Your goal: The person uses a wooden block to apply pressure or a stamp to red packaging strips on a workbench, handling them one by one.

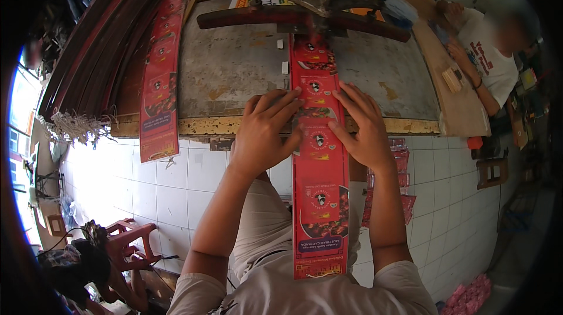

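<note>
Flat and spread, the left hand [262,133] presses its fingers down on the left edge of a long red printed cardboard strip [318,162], not gripping it. Just across, the right hand [363,127] lies the same way, fingers splayed and resting on the strip's right edge, so the strip sits between the two palms. That strip runs from the person's lap up over the yellowed front edge of a worn grey metal worktable [234,69], its far end lying under the head of a dark iron press [311,4] with a long reddish-brown crossbar. A second red strip [159,80] of the same print lies well to the left, hanging over the table edge. Beside it leans a stack of dark folded cardboard strips [94,45] with white string loops dangling from their ends. More red printed pieces [404,180] show below the table near the right forearm. At the far right another person in a white shirt [489,57] works at a wooden board [457,92]. White tiled floor [176,180] lies beneath, with a red plastic stool [129,239] lower left.
</note>
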`<state>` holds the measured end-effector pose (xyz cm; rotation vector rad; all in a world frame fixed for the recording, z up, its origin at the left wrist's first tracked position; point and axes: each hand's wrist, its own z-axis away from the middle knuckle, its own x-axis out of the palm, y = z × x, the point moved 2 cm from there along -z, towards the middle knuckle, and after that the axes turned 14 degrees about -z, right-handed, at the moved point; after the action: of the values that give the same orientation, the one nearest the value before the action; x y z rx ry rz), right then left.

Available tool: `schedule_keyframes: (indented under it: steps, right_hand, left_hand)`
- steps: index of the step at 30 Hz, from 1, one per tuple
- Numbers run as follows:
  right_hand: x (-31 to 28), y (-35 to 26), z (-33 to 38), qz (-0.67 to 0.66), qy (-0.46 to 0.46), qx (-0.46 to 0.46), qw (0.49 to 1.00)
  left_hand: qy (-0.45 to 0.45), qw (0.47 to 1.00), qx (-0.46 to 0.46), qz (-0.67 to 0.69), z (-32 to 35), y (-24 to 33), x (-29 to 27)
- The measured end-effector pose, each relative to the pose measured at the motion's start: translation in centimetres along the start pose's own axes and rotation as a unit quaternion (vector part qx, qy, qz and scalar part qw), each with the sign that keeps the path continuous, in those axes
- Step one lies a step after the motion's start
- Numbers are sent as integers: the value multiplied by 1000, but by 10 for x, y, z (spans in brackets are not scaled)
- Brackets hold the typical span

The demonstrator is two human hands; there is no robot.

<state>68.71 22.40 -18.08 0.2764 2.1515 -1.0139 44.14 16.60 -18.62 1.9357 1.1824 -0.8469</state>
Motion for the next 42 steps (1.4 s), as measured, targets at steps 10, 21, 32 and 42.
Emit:
schedule_keyframes:
  steps: [10, 21, 32, 42]
  right_hand:
    - [-1, 0, 1, -9, -3, 9, 1000]
    - [-2, -3, 2, 2, -6, 7, 1000]
    - [-241, 227, 57, 324, 209, 139, 912]
    - [-266, 250, 50, 257, 159, 209, 930]
  left_hand:
    - [4, 1000, 2, -2, 2, -1, 4]
    - [-5, 1000, 3, -7, 1, 0, 0]
    - [9, 1000, 8, -14, 0, 6, -2]
    - [10, 999, -16, -42, 7, 7, 0]
